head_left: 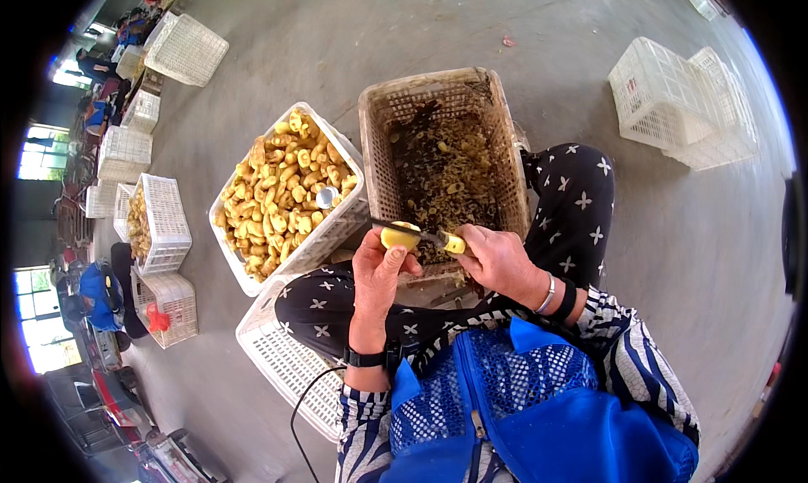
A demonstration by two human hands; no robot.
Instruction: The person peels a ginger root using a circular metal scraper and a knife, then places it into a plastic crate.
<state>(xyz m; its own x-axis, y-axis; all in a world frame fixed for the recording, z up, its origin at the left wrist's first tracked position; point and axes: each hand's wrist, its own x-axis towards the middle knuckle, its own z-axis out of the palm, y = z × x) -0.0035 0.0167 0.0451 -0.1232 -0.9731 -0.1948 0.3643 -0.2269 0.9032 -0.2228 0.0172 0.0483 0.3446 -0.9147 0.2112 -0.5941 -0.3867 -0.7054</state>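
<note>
Between the thumb and fingers of my left hand [375,273] is a piece of ginger [399,236] with a pale yellow face. My right hand [503,264] is wrapped round the yellow handle of a knife [454,244]. The knife's dark blade lies across the ginger, pointing left. Both hands are over the near end of a brown-stained crate [369,146], which holds dark and yellowish peelings [450,184]. To its left stands a white crate [323,242] heaped with ginger roots [273,201]. On that heap sits a round silvery object [326,197].
A white crate [290,348] is beside and beneath my left leg. Two white crates [665,92] stand at the far right. Along the left side are several more crates [167,222], a person in blue [103,296] and parked vehicles [114,403]. A dark cable [296,416] hangs near my left forearm.
</note>
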